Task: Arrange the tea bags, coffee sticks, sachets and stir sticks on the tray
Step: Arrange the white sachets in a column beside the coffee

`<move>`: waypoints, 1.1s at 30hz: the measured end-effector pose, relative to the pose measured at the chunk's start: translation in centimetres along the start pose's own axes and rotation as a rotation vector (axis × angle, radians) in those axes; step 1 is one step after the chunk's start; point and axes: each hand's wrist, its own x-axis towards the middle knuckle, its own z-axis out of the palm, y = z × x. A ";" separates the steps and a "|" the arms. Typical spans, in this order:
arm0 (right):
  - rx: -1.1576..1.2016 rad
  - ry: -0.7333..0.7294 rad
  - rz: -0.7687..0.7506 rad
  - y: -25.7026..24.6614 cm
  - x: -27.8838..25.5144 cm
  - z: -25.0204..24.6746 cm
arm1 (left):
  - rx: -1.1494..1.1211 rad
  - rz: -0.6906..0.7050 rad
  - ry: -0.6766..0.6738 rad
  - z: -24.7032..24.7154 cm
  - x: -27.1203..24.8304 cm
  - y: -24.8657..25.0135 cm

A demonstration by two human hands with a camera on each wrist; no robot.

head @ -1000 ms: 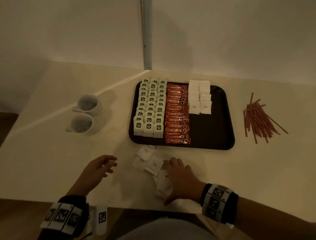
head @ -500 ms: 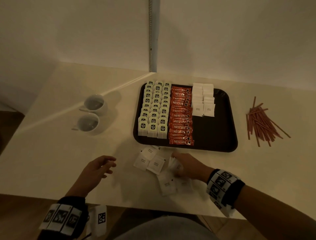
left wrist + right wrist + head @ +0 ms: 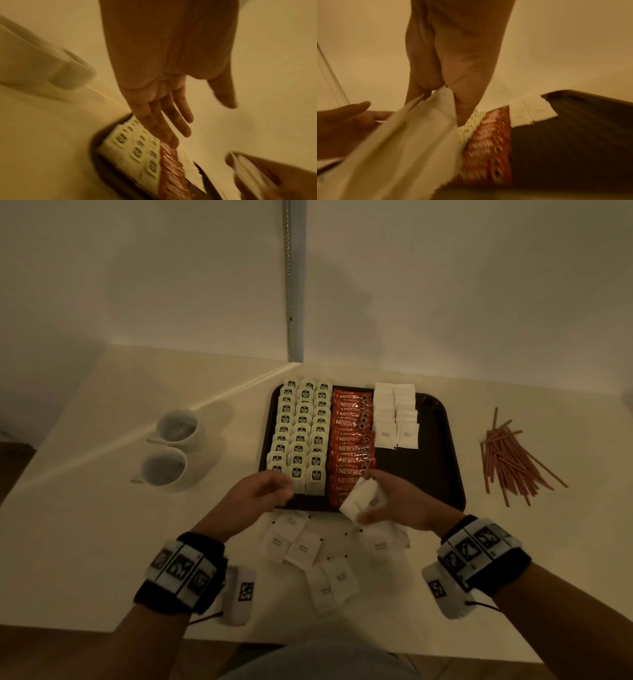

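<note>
The tray [image 3: 442,419] is partly full. The tea bags [image 3: 299,436] sit in three neat rows on its left side. The coffee sticks [image 3: 351,443] lie in one long row next to them. Two short rows of white sachets [image 3: 395,416] fill the far part of the next space, and the near part there is bare.

My right hand [image 3: 400,501] pinches a small bunch of sachets [image 3: 363,498] between thumb and fingers, just above the near edge of the tray. My left hand [image 3: 255,496] is spread, fingers straight, holding nothing. It is close to the bunch and the front tea bags. I can't tell if it touches them.

More loose sachets [image 3: 308,546] lie scattered on the table [image 3: 102,525] in front of the tray. The stir sticks [image 3: 510,460] are in a messy pile on the table, well to the right of the tray.

So I think the tea and coffee are done. The sachets are about half done. The stir sticks are not started.
</note>
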 end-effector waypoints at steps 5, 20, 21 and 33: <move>0.139 0.067 -0.120 -4.0 0.1 -1.7 | -0.207 -0.079 -0.455 5.3 3.6 4.6; 0.360 0.345 -0.345 -7.3 2.4 -3.8 | -0.755 -0.273 -0.356 7.6 6.8 6.1; 0.423 0.357 -0.374 -7.5 2.3 -4.4 | -0.804 -0.276 -0.307 7.2 7.0 6.1; 0.107 0.601 -0.444 -9.0 5.6 -4.9 | -1.108 -0.062 -0.060 5.1 10.4 10.7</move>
